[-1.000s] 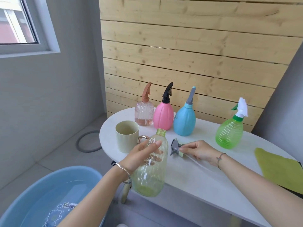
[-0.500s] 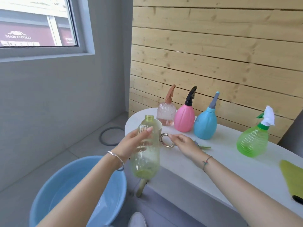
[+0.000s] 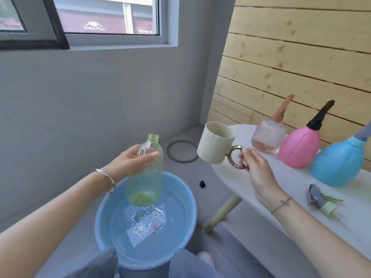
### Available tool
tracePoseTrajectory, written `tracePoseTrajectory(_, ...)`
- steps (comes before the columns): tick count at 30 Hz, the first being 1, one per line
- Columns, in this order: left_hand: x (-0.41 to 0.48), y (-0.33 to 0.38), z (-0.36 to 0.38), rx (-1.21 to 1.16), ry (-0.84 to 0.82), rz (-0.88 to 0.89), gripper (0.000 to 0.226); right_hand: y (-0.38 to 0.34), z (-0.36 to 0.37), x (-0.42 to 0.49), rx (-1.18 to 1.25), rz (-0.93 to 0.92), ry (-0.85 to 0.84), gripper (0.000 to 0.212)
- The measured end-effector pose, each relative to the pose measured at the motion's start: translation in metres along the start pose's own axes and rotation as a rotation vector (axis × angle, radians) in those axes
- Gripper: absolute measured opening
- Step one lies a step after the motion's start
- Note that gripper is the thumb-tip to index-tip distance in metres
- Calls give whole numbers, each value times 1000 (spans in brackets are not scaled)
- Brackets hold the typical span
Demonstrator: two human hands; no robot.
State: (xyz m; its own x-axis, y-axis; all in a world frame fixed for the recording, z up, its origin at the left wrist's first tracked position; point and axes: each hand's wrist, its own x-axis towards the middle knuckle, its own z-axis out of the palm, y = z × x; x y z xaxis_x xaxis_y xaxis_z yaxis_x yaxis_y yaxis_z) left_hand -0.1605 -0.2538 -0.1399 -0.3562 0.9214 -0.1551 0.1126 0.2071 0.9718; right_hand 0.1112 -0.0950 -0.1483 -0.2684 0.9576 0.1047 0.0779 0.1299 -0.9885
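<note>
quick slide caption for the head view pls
Left hand holds an uncapped green plastic bottle over a blue water basin; right hand holds a cream mug by its gold handle.

Left hand (image 3: 130,161): one plain silver-coloured bangle (image 3: 110,183), thin and round, sitting loose at my wrist.
Right hand (image 3: 259,173): one fine dark cord bracelet (image 3: 281,204) at my wrist, with small red and green bits along it.
Forearms: both bare.
Legs: grey-blue trousers (image 3: 180,265), soft cloth, both knees showing at the lower edge.
Foot: one pale shoe (image 3: 204,257), toe only.
</note>
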Motion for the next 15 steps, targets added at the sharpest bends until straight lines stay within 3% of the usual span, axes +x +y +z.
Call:
tracePoseTrajectory(2, 2, -15, -14, 34, 38, -33, 68, -4, 24, 5, 43, 5, -83, 30)
tracePoseTrajectory(6, 12, -61, -45, 98, 118, -89, 97, 24, 98, 18, -6, 76, -281, 31)
tracePoseTrajectory(9, 24, -97, -58, 112, 160, -104, 100, 62, 146, 28, -176, 145, -370, 31)
tracePoseTrajectory(12, 39, -132, -67, 134, 146, -157, 80, 108, 179, 42, -281, 215, -437, 31)
tracePoseTrajectory(15, 57, -168, -73, 162, 140, -204, 52, 153, 196, 51, -428, 162, -505, 30)
